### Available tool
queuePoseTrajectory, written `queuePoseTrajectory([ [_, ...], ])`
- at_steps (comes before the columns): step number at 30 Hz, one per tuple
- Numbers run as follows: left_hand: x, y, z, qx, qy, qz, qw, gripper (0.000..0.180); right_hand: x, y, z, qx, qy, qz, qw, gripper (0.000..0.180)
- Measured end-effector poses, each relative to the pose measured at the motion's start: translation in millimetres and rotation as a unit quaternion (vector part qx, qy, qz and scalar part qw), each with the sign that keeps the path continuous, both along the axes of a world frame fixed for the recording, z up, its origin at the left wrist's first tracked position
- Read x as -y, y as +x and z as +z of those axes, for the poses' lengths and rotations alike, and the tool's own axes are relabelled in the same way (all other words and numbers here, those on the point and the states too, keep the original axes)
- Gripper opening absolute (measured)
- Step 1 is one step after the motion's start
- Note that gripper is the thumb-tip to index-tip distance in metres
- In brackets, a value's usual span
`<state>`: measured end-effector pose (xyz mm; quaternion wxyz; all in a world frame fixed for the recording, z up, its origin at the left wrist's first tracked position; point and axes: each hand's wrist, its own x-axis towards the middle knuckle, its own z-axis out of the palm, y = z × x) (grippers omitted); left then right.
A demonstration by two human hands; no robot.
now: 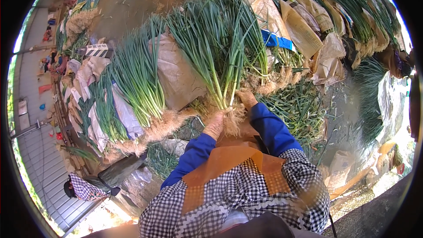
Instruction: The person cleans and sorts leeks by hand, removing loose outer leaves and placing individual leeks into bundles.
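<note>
Green onions [225,66] with long leaves and pale, stringy roots are gathered in front of my body, leaves pointing away from me. My left hand [214,124] is closed round the pale stalk bases, just above the hanging roots [232,122]. On the other side of the stalks, my right hand [246,98] is closed at their lower ends; its fingertips are partly hidden. Left of this bunch, a large brown paper sheet [176,72] lies between it and another thick row of green onions [139,77].
More onion rows with brown paper sheets [300,28] stretch along the far right. Loose trimmed green leaves [294,110] cover the ground right of my arms. A person in a checked top [86,187] is at the lower left. An orange apron [229,161] covers my front.
</note>
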<state>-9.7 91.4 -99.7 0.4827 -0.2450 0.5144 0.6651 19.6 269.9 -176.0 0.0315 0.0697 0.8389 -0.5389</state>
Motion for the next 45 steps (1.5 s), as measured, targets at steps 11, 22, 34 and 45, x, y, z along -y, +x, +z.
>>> queuePoseTrajectory([
  [11, -23.3, -3.4, 22.4, -0.049, -0.003, 0.076, 0.996, 0.022, -7.1, 46.4, 161.2, 0.159, -0.304, -0.313, 0.886, 0.014],
  [22, 36.4, -12.2, 8.5, 0.117, 0.175, 0.158, 0.965, 0.032, -57.8, 58.4, 82.8, 0.198, -0.071, -0.225, 0.951, 0.038],
  [34, 35.2, 14.7, 13.3, 0.001, -0.012, 0.099, 0.995, 0.025, 14.1, -25.9, 126.8, 0.229, 0.068, -0.184, 0.954, 0.036],
  [45, -10.5, 29.3, 53.4, 0.104, 0.044, 0.135, 0.984, 0.020, 48.3, -10.1, 75.9, 0.105, -0.618, -0.324, 0.709, 0.031],
])
